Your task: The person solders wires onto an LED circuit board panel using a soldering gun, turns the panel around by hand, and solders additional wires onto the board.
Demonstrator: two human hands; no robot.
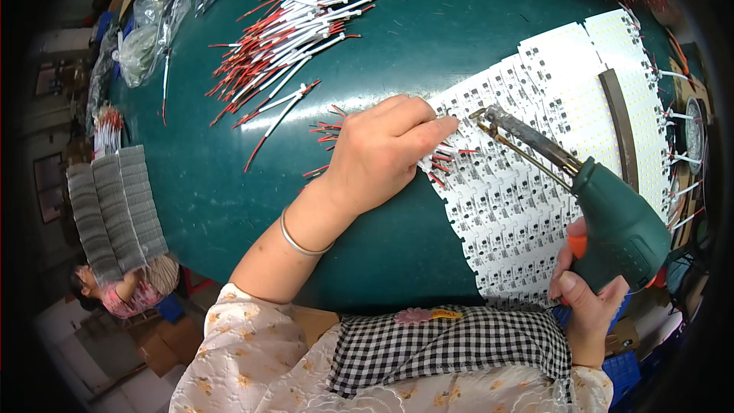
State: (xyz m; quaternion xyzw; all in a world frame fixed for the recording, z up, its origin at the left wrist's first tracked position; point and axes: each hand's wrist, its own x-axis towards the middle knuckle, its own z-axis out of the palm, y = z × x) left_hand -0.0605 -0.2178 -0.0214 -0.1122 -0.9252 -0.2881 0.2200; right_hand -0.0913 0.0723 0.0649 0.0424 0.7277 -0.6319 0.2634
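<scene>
A green soldering gun (621, 218), gripped by its handle in the right hand (587, 300), points its tip leftward over the white printed circuit boards (501, 233) on the right of the green tabletop (229, 206); whether it touches them I cannot tell. The left hand (388, 151), fingers closed, holds a bunch of short wires (440, 159) at their left edge. Far left lies a pile of red-and-white wires (294, 46).

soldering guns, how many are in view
1: the green soldering gun is in the right hand, pointing over the white circuit boards toward the left hand.
</scene>
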